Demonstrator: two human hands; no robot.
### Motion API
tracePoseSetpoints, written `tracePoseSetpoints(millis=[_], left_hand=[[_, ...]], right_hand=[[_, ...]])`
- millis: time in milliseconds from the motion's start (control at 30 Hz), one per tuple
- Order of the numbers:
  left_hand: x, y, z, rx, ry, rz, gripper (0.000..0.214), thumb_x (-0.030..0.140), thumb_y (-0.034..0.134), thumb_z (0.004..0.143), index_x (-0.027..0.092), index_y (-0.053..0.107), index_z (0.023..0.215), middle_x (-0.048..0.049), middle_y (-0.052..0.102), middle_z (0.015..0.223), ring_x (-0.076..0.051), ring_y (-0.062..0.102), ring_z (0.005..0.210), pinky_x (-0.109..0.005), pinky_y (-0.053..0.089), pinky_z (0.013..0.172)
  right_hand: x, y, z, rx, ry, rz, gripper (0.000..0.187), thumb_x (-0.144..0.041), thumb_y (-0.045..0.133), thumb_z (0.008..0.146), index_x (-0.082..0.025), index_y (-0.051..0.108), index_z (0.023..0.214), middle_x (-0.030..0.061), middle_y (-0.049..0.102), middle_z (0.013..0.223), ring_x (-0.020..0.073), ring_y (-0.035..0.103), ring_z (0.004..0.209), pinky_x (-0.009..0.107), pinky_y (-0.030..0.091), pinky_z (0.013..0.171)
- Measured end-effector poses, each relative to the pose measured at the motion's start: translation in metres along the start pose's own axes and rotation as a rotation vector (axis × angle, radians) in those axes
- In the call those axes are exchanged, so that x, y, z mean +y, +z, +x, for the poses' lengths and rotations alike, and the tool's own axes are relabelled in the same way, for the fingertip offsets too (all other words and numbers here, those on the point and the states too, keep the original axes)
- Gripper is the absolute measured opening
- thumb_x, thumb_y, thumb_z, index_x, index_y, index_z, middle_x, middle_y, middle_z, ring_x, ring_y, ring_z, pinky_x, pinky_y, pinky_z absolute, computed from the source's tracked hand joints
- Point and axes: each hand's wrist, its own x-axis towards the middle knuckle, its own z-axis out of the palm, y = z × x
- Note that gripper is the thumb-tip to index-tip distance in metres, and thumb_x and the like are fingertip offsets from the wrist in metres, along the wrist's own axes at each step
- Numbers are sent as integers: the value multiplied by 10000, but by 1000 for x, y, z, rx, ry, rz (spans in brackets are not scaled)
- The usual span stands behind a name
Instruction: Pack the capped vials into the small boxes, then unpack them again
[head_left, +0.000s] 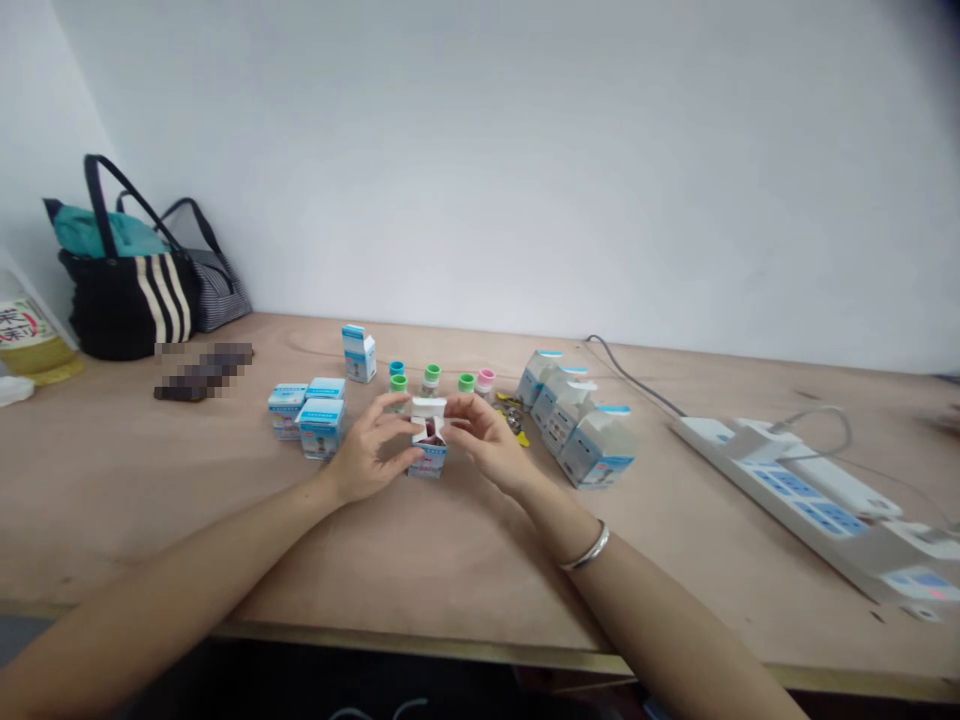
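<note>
Small blue-and-white carton (428, 466), top open, held upright over table (450, 570). Side gripped by left hand (373, 449), fingers curled; right hand (484, 436) half-curled at top edge, grip cannot be told. Judged light, thin-walled, easily crushed; best held lightly by side edges.

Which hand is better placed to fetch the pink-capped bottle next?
Probably the right hand: it is just in front of the pink-capped bottle. The left hand is farther off, on the opposite side of the open carton.
</note>
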Motion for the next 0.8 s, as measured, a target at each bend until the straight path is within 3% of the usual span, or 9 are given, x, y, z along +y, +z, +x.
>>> tracePoseSetpoints(millis=[200,400,600,800], left_hand=[[5,-3,0,-28,-5,21,187,262,604,796,196,561,966,-106,511,1219,-232,475,1199,-410,436,992],[0,1,-3,14,-42,-82,327,282,622,782,199,469,1059,-124,503,1216,-232,509,1161,-406,484,925],[1,-3,-1,-27,25,32,357,267,614,794,221,506,1131,-100,508,1202,-234,519,1142,-431,443,970],[3,-3,0,-33,49,42,225,241,599,804,210,579,1026,-90,522,1174,-215,528,1126,-387,459,953]], right_hand=[[-7,0,-5,35,-200,-269,166,-338,645,774,-191,600,837,36,633,823,164,598,774,327,482,750],[-12,-4,-6,-8,-416,-521,113,-310,648,777,-201,615,784,44,640,831,179,595,816,345,467,785],[-15,-1,-8,-41,-481,-588,87,-233,606,806,-207,660,869,61,628,869,169,591,829,322,479,760],[-15,-3,-8,-104,-485,-600,106,-212,582,811,-207,678,856,71,608,895,171,579,850,339,477,787]])
